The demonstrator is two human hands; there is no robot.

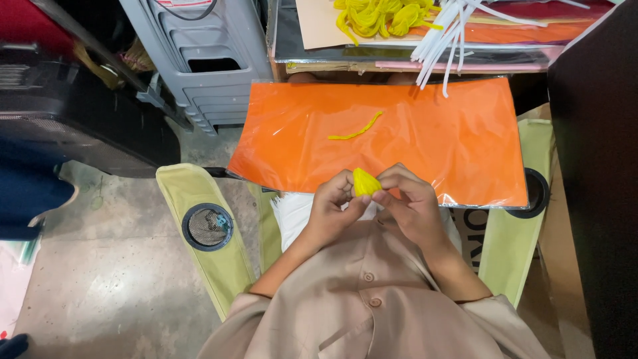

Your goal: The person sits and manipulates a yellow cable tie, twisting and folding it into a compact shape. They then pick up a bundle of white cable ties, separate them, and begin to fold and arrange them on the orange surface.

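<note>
A small folded yellow piece (365,181) is pinched between both my hands just above my lap. My left hand (330,209) grips its left side with thumb and fingers. My right hand (411,206) holds its right side, fingertips curled over it. Both hands hover at the near edge of an orange sheet in a clear sleeve (425,143) lying across my knees. A thin yellow strip (356,127) lies loose on the orange sheet, beyond my hands.
A low shelf ahead holds a heap of yellow strips (375,14) and a bundle of white sticks (446,36). A grey plastic stool (199,60) stands at the left. My folding chair's green armrests have cup holders (207,227). A dark panel (598,166) rises on the right.
</note>
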